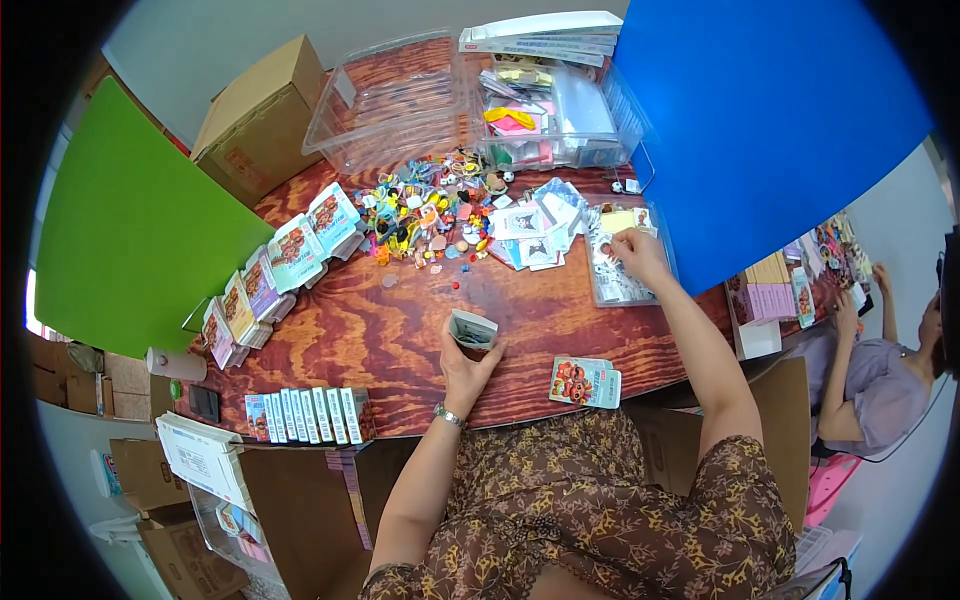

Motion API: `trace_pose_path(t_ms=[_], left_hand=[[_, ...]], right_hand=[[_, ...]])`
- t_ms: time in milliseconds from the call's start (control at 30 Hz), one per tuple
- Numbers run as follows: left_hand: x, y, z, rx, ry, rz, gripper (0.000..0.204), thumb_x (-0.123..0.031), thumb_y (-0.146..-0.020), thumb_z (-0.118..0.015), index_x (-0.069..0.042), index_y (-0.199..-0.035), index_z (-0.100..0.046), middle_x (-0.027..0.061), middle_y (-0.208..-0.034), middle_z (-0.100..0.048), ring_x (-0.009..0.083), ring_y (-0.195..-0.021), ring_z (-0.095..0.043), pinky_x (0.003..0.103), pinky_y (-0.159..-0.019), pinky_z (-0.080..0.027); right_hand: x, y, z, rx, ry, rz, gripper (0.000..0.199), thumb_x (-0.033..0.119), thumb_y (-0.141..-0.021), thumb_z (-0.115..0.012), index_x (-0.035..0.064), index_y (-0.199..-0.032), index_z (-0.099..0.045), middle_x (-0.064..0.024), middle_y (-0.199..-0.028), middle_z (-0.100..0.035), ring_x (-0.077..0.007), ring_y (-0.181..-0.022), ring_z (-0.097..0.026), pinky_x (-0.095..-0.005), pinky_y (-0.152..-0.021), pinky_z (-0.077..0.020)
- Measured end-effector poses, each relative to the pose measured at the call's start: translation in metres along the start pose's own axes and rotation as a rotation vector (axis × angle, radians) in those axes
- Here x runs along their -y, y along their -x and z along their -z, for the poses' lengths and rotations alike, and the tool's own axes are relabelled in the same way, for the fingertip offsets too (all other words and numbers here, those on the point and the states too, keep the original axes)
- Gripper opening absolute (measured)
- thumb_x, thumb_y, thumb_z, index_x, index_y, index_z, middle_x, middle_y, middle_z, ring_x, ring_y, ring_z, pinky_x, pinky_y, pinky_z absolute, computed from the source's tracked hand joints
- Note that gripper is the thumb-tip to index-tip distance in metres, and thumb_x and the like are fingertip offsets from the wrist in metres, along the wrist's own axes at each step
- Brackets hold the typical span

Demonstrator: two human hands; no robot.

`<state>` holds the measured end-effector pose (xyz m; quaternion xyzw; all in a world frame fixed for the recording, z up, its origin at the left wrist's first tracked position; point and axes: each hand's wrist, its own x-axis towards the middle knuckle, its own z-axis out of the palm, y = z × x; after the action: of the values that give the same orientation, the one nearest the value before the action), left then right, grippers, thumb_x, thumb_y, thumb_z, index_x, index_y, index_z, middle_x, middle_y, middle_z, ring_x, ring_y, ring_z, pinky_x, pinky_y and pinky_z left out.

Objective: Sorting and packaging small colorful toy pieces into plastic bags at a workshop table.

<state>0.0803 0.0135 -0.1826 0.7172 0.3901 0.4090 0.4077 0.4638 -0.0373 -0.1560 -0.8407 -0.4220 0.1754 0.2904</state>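
My left hand (pixel 466 362) holds a small open carton box (pixel 472 328) upright over the wooden table (pixel 380 330), its open end facing up. My right hand (pixel 637 252) reaches far to the right, fingers pinching a small item over a clear shallow tray (pixel 620 282) of sealed packets. A closed picture box (pixel 585 382) lies flat near the table's front edge, between my two arms. A heap of small colourful toys (pixel 425 215) and a spread of picture cards (pixel 530 235) lie beyond my hands.
Filled picture boxes stand in a row (pixel 310 415) at the front left, others fan out along the left (pixel 275 270). Clear bins (pixel 400 95) (pixel 560 115), a cardboard box (pixel 262 110), green (pixel 130 230) and blue (pixel 760 120) dividers ring the table. Another person (pixel 875 380) sits right.
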Motion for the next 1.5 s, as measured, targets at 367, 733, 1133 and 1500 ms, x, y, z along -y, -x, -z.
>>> trace_pose_path(t_ms=[367, 733, 1133, 1500], left_hand=[[0.006, 0.002, 0.001, -0.014, -0.020, -0.025, 0.087, -0.020, -0.073, -0.089, -0.003, -0.141, -0.037, 0.0160, -0.120, -0.060, 0.0272, -0.106, -0.065, 0.039, -0.090, -0.053], [-0.008, -0.009, -0.002, -0.036, -0.197, -0.093, 0.083, -0.024, -0.070, -0.090, -0.003, -0.137, -0.046, 0.0199, -0.123, -0.060, 0.0381, -0.116, -0.057, 0.045, -0.098, -0.048], [-0.020, -0.008, -0.005, -0.112, -0.312, -0.263, 0.084, -0.016, -0.066, -0.088, -0.003, -0.137, -0.046, 0.0190, -0.108, -0.059, 0.0394, -0.097, -0.057, 0.047, -0.084, -0.046], [-0.008, 0.008, 0.005, -0.233, -0.239, -0.155, 0.105, -0.019, -0.068, -0.092, -0.007, -0.150, -0.027, 0.0233, -0.136, -0.054, 0.0395, -0.120, -0.059, 0.046, -0.098, -0.050]], right_hand=[[0.024, 0.014, 0.001, 0.013, 0.256, 0.056, 0.031, 0.032, -0.081, -0.080, 0.0055, -0.092, -0.066, -0.0078, -0.078, -0.069, -0.0229, -0.076, -0.068, -0.0386, -0.068, -0.0517], [0.059, 0.034, 0.045, 0.117, -0.054, 0.141, 0.022, 0.017, -0.089, -0.072, 0.0026, -0.106, -0.066, -0.0069, -0.081, -0.073, -0.0152, -0.077, -0.071, -0.0308, -0.067, -0.0525], [0.196, 0.109, -0.045, 0.179, 0.347, 1.004, 0.029, 0.011, -0.073, -0.073, 0.0085, -0.100, -0.061, -0.0102, -0.097, -0.068, -0.0308, -0.090, -0.069, -0.0431, -0.072, -0.0570], [0.166, 0.133, -0.061, -0.049, -0.023, 1.029, 0.031, 0.007, -0.081, -0.077, 0.0088, -0.111, -0.070, -0.0133, -0.120, -0.065, -0.0296, -0.101, -0.068, -0.0396, -0.081, -0.0578]])
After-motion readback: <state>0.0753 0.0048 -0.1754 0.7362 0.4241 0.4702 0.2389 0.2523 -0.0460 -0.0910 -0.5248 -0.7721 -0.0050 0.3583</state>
